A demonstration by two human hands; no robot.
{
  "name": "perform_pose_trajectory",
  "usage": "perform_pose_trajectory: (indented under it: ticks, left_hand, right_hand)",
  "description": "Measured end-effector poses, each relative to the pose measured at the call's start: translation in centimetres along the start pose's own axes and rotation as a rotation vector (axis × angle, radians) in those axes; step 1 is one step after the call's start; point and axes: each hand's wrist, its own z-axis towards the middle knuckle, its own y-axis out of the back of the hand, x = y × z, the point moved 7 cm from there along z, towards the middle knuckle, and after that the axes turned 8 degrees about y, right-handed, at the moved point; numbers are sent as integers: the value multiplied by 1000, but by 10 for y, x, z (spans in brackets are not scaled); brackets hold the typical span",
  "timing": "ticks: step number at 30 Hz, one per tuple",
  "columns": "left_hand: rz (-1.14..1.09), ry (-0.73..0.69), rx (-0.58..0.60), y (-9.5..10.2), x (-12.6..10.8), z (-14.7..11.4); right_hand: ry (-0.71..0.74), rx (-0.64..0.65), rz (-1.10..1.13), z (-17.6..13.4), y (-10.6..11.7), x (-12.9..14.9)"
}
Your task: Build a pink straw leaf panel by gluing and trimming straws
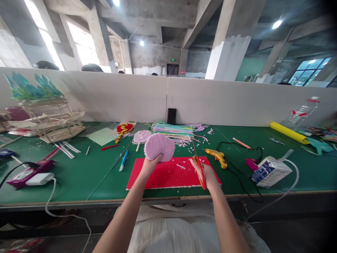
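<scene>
My left hand grips the lower edge of a flat, rounded pink piece with a ribbed surface, raised above the table. In my right hand is a pair of scissors with red-orange handles, the blades pointing up and away from me. Beneath both hands lies a red board with a few pale scraps on it. Just past the pink piece is a similar pink disc with a curl on top. A pile of coloured pipe cleaners spreads behind, with pink offcuts beside it.
A yellow glue gun with a black cord lies to the right, near a drink carton. To the left are a blue pen, a purple power strip and a stick model. A phone leans on the divider.
</scene>
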Motion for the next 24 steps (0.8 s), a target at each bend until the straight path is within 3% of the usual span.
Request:
perform_pose_trajectory:
  ticks: [5, 8, 13, 16, 18, 19, 20, 24]
  left_hand:
    - [-38, 16, -4, 12, 14, 13]
    - [-76, 17, 32, 11, 18, 14]
    - [-97, 29, 108, 7, 24, 14]
    - [-116, 54, 134, 6, 28, 15]
    - [-147, 70, 125, 7, 28, 16]
    - [-174, 76, 115, 8, 28, 16]
    - [-207, 79, 103, 9, 27, 17]
    - [-348, 100, 51, 14, 25, 19]
  right_hand:
    - [10, 29, -546, 15, 27, -20]
    - [44, 1, -701, 24, 34, -29]
    - [70, -6, -741, 33, 40, -36]
    - [189, -186, -656, 29, 48, -15]
    - [269, -272, -451, 19, 45, 5]
    - [268, -232, -300, 14, 37, 13]
    - [240, -109, -112, 9, 21, 21]
    - [73, 787, 493, -42, -76, 62]
